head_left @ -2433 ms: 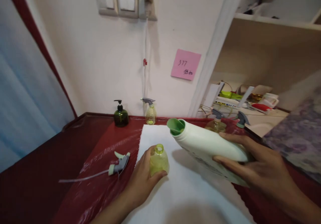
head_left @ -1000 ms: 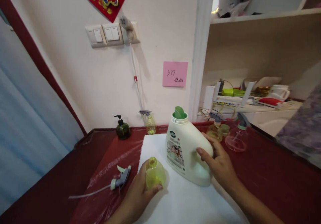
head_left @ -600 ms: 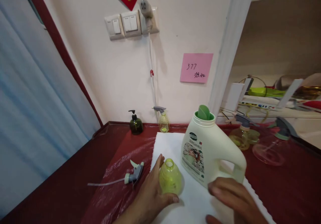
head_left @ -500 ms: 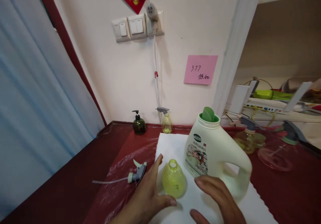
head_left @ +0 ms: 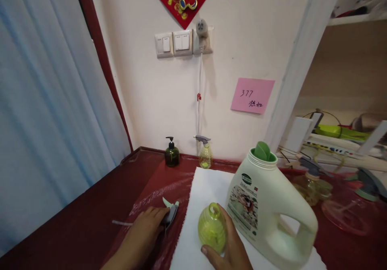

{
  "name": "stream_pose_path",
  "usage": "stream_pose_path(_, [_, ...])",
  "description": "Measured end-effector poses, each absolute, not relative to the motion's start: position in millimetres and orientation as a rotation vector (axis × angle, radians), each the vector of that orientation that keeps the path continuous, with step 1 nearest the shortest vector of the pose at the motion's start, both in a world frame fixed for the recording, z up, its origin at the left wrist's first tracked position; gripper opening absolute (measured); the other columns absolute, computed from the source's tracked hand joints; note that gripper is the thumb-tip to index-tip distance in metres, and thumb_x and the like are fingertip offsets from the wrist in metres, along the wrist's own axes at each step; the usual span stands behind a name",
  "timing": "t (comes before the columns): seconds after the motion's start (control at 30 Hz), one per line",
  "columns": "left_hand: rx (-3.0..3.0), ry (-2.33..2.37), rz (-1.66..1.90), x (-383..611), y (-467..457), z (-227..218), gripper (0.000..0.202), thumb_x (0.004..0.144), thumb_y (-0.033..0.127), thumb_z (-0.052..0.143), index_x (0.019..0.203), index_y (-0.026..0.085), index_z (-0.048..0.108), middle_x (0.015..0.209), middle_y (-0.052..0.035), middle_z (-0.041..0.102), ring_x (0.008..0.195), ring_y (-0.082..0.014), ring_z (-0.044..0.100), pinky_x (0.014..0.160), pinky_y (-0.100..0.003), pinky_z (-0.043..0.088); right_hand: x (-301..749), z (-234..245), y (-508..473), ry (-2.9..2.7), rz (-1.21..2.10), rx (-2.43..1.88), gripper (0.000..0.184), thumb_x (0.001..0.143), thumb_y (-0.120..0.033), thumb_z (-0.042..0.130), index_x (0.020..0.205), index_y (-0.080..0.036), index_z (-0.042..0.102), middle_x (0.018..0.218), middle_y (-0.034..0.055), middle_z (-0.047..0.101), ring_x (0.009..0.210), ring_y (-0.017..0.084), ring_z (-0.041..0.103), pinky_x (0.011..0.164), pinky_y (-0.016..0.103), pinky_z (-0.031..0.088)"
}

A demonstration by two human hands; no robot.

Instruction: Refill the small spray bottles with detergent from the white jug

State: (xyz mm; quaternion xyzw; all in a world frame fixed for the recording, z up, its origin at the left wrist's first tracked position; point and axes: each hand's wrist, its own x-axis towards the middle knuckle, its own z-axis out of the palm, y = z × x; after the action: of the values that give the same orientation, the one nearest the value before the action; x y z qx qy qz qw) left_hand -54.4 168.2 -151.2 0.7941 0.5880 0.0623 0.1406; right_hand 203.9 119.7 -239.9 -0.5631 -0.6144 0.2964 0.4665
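Translucent yellow-green bottle (head_left: 211, 229), ribbed, round-bellied, open at the top

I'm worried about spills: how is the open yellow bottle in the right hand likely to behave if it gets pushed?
The yellow bottle is probably light, being small and see-through. With its neck uncapped, any liquid inside would likely spill if it tipped. Its round body could roll once on its side, though the right hand is around it.

The left hand (head_left: 145, 229) hides part of the spray head (head_left: 172, 213); the top edge crops the red decoration (head_left: 185, 1)
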Motion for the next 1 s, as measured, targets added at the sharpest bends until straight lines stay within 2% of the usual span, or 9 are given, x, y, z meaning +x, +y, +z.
stream_pose_path(0.2, [2.320,1.644,0.235,-55,173,-154,0.052,0.077,0.011,0.053,0.125,0.020,0.072,0.122,-0.0102,0.075,0.115,-0.0334,0.066,0.105,-0.050,0.047,202,-243,120,-1.480,0.714,-1.408,0.092,0.068,-0.016,0.070,0.151,-0.020,0.032,0.156,0.0139,0.047,0.146,0.031,0.042,0.120,0.044,0.036])
stream_pose_path(0.3, [2.219,1.615,0.523,-55,169,-140,0.048,0.080,0.015,0.055,0.123,0.025,0.073,0.123,-0.0079,0.075,0.116,-0.0318,0.067,0.106,-0.049,0.048,202,-239,119,-1.478,0.726,-1.421,0.092,0.069,-0.017,0.071,0.151,-0.021,0.032,0.156,0.0141,0.046,0.147,0.031,0.040,0.121,0.045,0.034])
stream_pose_path(0.37, [2.062,1.534,0.836,-51,163,-120,0.040,0.086,0.025,0.058,0.122,0.028,0.073,0.122,-0.0065,0.076,0.114,-0.0300,0.068,0.103,-0.044,0.051,201,-236,119,-1.492,0.743,-1.419,0.092,0.068,-0.016,0.070,0.151,-0.022,0.031,0.156,0.0141,0.046,0.147,0.031,0.040,0.121,0.047,0.033])
stream_pose_path(0.43, [1.831,1.412,1.141,-43,154,-95,0.036,0.087,0.039,0.065,0.120,0.027,0.074,0.115,-0.0067,0.077,0.106,-0.0276,0.071,0.094,-0.035,0.057,201,-232,118,-1.501,0.769,-1.418,0.093,0.067,-0.014,0.069,0.151,-0.022,0.030,0.156,0.0145,0.045,0.148,0.032,0.039,0.122,0.049,0.032])
stream_pose_path(0.57, [1.294,1.192,1.609,-14,140,-46,0.045,0.074,0.042,0.084,0.114,0.025,0.073,0.105,-0.0040,0.076,0.091,-0.0205,0.073,0.073,-0.019,0.061,200,-222,118,-1.506,0.808,-1.429,0.096,0.065,-0.014,0.070,0.151,-0.021,0.030,0.157,0.0157,0.044,0.148,0.033,0.037,0.123,0.051,0.027])
stream_pose_path(0.63, [1.105,1.076,1.781,4,136,-28,0.040,0.071,0.046,0.086,0.105,0.027,0.073,0.109,-0.0022,0.075,0.095,-0.0220,0.074,0.070,-0.020,0.063,199,-217,118,-1.507,0.823,-1.416,0.097,0.064,-0.013,0.070,0.152,-0.020,0.030,0.157,0.0165,0.044,0.148,0.033,0.038,0.123,0.051,0.028])
stream_pose_path(0.73, [1.022,0.922,1.898,32,132,-10,0.033,0.071,0.045,0.087,0.095,0.027,0.071,0.111,-0.0007,0.075,0.103,-0.0254,0.073,0.075,-0.026,0.066,199,-209,117,-1.500,0.846,-1.420,0.098,0.063,-0.011,0.070,0.152,-0.020,0.031,0.158,0.0157,0.044,0.148,0.032,0.038,0.122,0.050,0.029])
stream_pose_path(0.83, [1.007,0.868,1.885,54,134,-6,0.039,0.066,0.040,0.092,0.096,0.026,0.071,0.113,-0.0001,0.074,0.109,-0.0259,0.072,0.079,-0.025,0.066,200,-200,116,-1.503,0.890,-1.438,0.099,0.063,-0.011,0.070,0.153,-0.020,0.032,0.158,0.0151,0.043,0.148,0.031,0.038,0.123,0.050,0.029])
stream_pose_path(1.0, [1.019,0.842,1.775,73,146,-21,0.047,0.064,0.043,0.093,0.101,0.026,0.071,0.110,-0.0016,0.076,0.114,-0.0276,0.070,0.086,-0.030,0.065,203,-187,117,-1.531,0.945,-1.463,0.099,0.061,-0.008,0.068,0.153,-0.008,0.032,0.159,0.0223,0.040,0.149,0.034,0.036,0.123,0.050,0.028])
